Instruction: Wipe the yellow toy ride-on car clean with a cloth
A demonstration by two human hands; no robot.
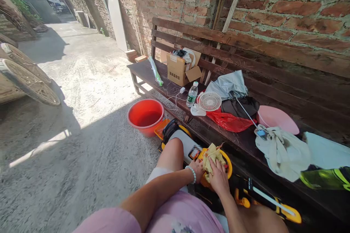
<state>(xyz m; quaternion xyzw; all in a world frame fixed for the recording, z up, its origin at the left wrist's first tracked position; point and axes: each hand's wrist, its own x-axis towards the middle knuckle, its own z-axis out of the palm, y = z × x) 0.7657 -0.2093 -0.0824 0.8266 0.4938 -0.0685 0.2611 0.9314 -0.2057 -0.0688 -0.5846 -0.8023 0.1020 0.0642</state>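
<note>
A yellow ride-on toy car (186, 143) with a grey-white hood is between my legs and the bench. My right hand (218, 176) presses a crumpled pale yellow cloth (210, 154) onto its yellow steering wheel (229, 165), fingers bent over the cloth. At the wheel's left side my left hand (197, 169), with a pale bead bracelet at the wrist, has its fingers curled against the rim beside the cloth. The cloth and my hands hide the wheel's middle and part of the left fingertips.
A red basin (146, 114) of water stands on the ground ahead. Along the brick wall, a dark wooden bench (175, 89) holds a cardboard box (176, 71), a water bottle (192, 94), a small fan (210, 101), an umbrella (229, 82) and a pink basin (277, 118). Cart wheels (30, 80) are at left.
</note>
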